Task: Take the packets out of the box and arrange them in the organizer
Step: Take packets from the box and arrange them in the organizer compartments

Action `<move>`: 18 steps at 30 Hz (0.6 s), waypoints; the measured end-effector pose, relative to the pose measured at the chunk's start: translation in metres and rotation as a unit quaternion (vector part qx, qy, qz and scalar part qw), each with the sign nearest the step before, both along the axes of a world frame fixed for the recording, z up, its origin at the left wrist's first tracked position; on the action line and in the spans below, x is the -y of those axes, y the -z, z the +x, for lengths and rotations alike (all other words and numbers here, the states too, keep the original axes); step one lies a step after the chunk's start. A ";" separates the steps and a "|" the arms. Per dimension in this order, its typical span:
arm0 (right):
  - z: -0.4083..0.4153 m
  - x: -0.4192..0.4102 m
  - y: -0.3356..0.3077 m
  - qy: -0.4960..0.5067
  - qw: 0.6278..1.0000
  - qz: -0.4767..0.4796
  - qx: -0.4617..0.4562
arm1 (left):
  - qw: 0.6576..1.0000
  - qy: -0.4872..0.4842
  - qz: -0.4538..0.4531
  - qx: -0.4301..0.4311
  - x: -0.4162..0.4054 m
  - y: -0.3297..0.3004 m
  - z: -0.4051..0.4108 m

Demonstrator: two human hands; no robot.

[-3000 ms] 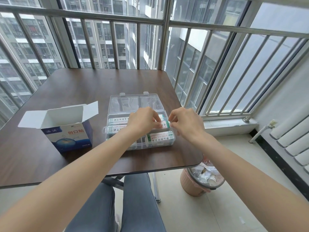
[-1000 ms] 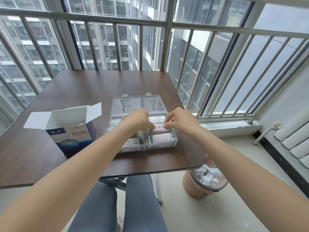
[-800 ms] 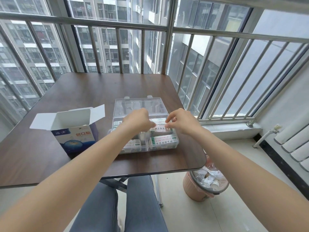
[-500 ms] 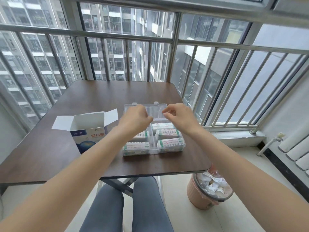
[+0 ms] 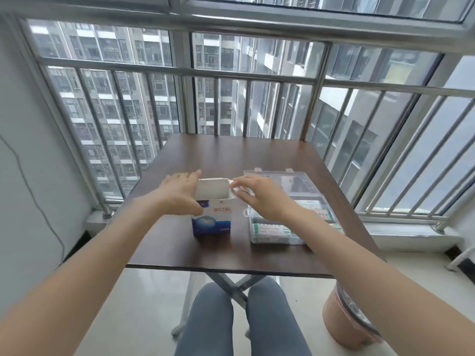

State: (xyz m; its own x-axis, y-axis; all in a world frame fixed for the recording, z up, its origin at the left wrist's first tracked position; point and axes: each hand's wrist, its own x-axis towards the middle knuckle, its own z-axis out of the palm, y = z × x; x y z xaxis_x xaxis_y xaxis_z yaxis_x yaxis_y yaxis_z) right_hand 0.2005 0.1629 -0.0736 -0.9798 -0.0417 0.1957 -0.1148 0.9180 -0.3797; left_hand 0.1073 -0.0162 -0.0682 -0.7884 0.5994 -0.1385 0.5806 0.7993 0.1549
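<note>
**Both hands on the box, packets already in the organizer**

I see the desk (image 5: 231, 160) first: dark, with the organizer (image 5: 295, 186) on its right half, lid thrown back. It is clear hard plastic, so I judge it stiff and a bit slick; I would steady it by the rim. Packets (image 5: 272, 228) lie in its near compartments.

Just left of it stands the box (image 5: 212, 217), upright and open on top, and I see no packets in the part of its inside that shows. It is thin card, light and easily crushed or tipped, so I would hold it low on its side walls.

My left hand (image 5: 180, 194) has its grip around the box's left side, fingers along the back edge, thumb on the front. My right hand (image 5: 257, 196) pinches the right top flap.

The packets look flat, light and bendy; I would take them by the long edges.
</note>
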 end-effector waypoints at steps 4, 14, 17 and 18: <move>0.006 0.009 0.007 0.015 0.998 -0.042 -0.047 | 0.994 0.022 0.100 -0.035 0.015 0.012 0.003; 0.016 0.031 -0.007 0.006 0.983 0.153 -0.099 | 0.935 0.064 0.203 -0.285 0.012 0.023 0.032; 0.010 0.036 -0.009 0.036 0.960 0.251 -0.117 | 0.926 0.084 0.206 -0.305 0.008 0.019 0.038; 0.009 0.037 -0.009 0.041 0.953 0.271 -0.128 | 0.925 0.086 0.210 -0.305 0.007 0.018 0.040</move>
